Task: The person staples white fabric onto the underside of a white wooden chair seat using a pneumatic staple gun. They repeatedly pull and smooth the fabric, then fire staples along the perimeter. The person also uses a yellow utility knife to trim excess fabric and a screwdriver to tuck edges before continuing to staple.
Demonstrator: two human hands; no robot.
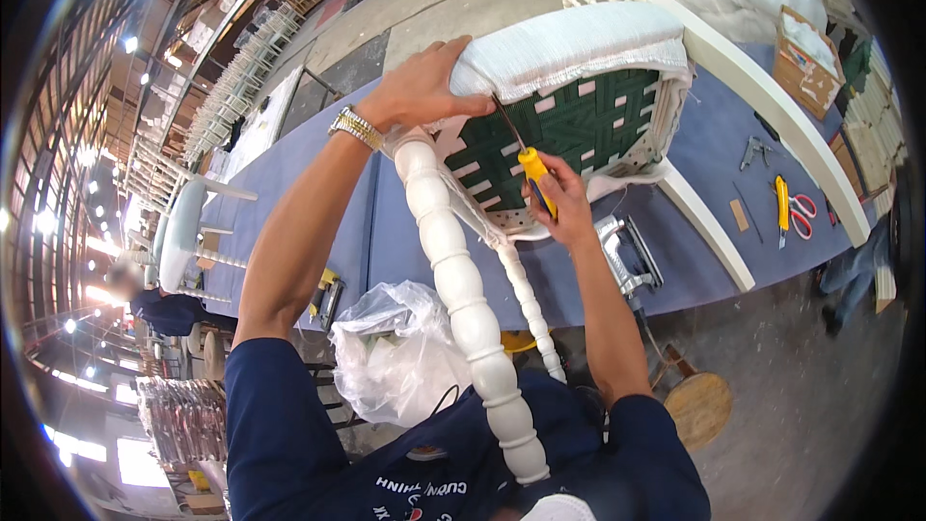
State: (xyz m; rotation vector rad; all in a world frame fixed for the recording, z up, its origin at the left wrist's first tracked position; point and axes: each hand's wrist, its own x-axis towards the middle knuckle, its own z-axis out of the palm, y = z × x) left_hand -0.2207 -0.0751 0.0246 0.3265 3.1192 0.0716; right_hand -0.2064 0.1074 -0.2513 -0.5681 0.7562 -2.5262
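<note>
Right grip (562, 201) closed around yellow-handled tool (531, 165), shaft toward 11 o'clock. Left grip (424, 82), at 10 o'clock from it, spread over white seat cover (569, 48) (thumb beside tip).

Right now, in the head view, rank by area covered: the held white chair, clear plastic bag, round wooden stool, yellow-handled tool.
1. White chair
2. Clear plastic bag
3. Round wooden stool
4. Yellow-handled tool

The right hand (567, 201) partly hides the yellow handle (531, 166); a distant head (123, 280) is blurred.
</note>
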